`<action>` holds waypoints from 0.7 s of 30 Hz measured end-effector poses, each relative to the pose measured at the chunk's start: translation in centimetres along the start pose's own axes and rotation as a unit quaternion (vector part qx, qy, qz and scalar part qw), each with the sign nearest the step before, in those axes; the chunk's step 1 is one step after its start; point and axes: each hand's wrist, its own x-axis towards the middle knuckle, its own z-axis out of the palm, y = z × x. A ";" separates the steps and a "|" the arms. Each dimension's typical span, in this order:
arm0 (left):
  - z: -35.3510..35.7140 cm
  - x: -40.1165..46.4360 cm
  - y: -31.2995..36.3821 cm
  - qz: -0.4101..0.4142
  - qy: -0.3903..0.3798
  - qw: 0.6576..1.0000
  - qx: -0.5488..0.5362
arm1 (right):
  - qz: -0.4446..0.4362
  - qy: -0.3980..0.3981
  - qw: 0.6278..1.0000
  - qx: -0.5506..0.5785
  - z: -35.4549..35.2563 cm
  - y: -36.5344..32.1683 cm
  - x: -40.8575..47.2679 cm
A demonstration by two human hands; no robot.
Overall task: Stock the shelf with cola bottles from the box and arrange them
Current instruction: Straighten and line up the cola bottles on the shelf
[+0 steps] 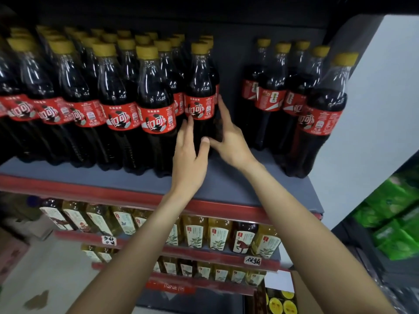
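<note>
Your top shelf (222,184) is a grey board with a red front strip. On its left stand packed rows of cola bottles (122,98), yellow-capped and upright. A smaller group of bottles (292,98) stands at the right end, with bare board between the two.

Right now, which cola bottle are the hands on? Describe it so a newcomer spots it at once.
Find the top shelf full of yellow-capped cola. The bottle is the rightmost of the big left block, beside the bare gap. Only it has the left hand and right hand flanking its lower body.
</note>
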 end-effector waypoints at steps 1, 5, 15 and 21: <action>0.1 -0.4 0.3 0.010 0.014 1.000 -0.007 | -0.003 0.030 0.999 -0.011 -0.6 -0.4 -0.5; 1.2 -1.7 2.3 0.148 0.052 0.986 -0.056 | -0.060 0.281 0.958 -0.019 -3.8 -1.3 -6.0; 10.6 1.1 8.6 -0.106 -0.303 0.916 -0.240 | 0.122 0.317 0.932 -0.128 -10.3 4.1 -8.4; 8.8 -0.5 6.0 0.011 -0.192 0.968 -0.160 | 0.058 0.237 0.966 -0.090 -10.6 4.0 -7.4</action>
